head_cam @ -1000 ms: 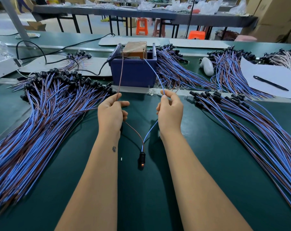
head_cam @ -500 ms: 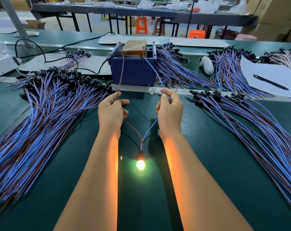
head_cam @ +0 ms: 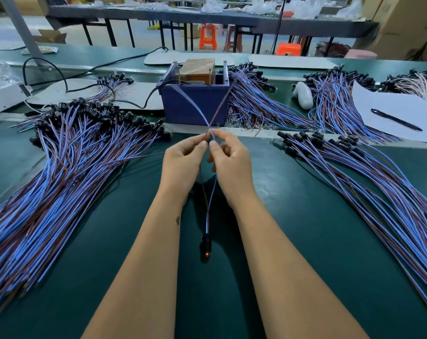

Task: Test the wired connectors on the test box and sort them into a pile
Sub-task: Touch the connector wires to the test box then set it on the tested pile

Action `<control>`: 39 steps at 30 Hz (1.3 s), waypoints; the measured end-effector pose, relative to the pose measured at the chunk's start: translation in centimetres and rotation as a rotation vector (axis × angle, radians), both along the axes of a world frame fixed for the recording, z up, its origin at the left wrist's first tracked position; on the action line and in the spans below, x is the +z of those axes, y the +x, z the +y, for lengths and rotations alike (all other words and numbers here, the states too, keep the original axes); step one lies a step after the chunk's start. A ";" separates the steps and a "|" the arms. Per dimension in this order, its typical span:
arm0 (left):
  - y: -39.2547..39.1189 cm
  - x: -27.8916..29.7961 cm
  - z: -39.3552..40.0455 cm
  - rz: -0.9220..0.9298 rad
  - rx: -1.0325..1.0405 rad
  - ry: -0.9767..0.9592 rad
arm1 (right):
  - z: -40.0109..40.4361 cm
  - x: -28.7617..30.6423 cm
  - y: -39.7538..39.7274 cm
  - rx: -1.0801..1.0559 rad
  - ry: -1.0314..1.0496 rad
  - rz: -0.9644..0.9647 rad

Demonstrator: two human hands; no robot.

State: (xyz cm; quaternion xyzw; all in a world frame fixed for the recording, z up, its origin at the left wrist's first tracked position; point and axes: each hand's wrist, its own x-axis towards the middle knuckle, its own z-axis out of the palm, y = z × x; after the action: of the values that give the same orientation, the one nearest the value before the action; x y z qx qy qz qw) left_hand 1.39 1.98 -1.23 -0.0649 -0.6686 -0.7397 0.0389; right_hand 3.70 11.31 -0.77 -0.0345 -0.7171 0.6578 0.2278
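One wired connector lies between my forearms, its black lamp head (head_cam: 205,248) on the green mat showing only a faint orange glow. Its brown and blue wires run up to my fingers. My left hand (head_cam: 183,165) and my right hand (head_cam: 229,162) are pinched together on these wires, and the free ends cross in an X in front of the blue test box (head_cam: 195,101). A brown block with two upright metal pins sits inside the box. A large pile of connectors (head_cam: 60,172) spreads on the left, another pile (head_cam: 369,182) on the right.
More connector bundles (head_cam: 261,104) lie behind the box on the right. White paper with a black pen (head_cam: 396,119) and a white object (head_cam: 303,94) sit at the back right. A black cable (head_cam: 68,77) runs at the back left. Tables and orange stools stand beyond.
The lamp lit brightly half a second ago and is now nearly dark. My hands have come together, and the wire ends have left the pins and crossed.
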 end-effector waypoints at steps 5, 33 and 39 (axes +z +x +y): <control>0.2 0.3 -0.5 -0.070 0.011 0.041 | 0.0 -0.3 0.0 0.020 0.041 -0.037; 1.0 0.8 -1.2 -0.021 -0.166 0.012 | 1.5 0.2 0.2 0.077 -0.424 -0.130; 1.7 0.5 0.3 0.020 -0.533 -0.218 | 3.2 -0.1 -0.2 -0.108 -0.352 -0.073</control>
State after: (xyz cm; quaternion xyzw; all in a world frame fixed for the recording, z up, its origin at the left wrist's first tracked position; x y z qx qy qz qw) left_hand 3.07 2.28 -0.76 -0.2492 -0.7032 -0.6470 -0.1575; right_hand 3.48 14.52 -0.83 -0.1362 -0.5957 0.7582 0.2272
